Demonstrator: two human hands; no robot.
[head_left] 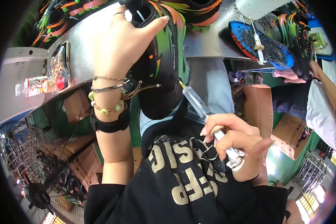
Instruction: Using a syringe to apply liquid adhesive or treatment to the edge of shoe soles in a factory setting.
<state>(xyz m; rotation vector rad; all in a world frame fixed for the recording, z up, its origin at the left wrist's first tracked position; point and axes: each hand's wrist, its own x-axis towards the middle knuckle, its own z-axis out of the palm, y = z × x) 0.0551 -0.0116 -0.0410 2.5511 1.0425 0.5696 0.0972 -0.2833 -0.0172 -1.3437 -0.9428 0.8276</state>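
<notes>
Shoe [156, 63] in black, green and orange lies over the near edge of the table, its rounded dark end above my lap. At far left, a wire-caged fan [37, 195] blurs into the dark rim of the view, which cuts it off. Next, a clear plastic bottle [35, 86] with a patterned wrap lies on its side by a glossy see-through packet [59, 71] of brown pieces; glare hides part of the contents. The table [80, 39] is smooth, shiny metal. My left hand [125, 41] grips the shoe near its collar, thumb along the ridged side, its other fingertips hard to make out at the top edge. My right hand [240, 143] is curled around a slim, clear syringe [198, 101]; its yellowish tip is at the shoe's side, though I can't tell if they touch. A whitish, crumpled lump covers the plunger end, half hidden by my palm. Beyond stand a cardboard box [260, 106] and, on the table, a blue sole-shaped piece [246, 39], gritty with black crumbs, a second syringe [258, 47] resting across it.
</notes>
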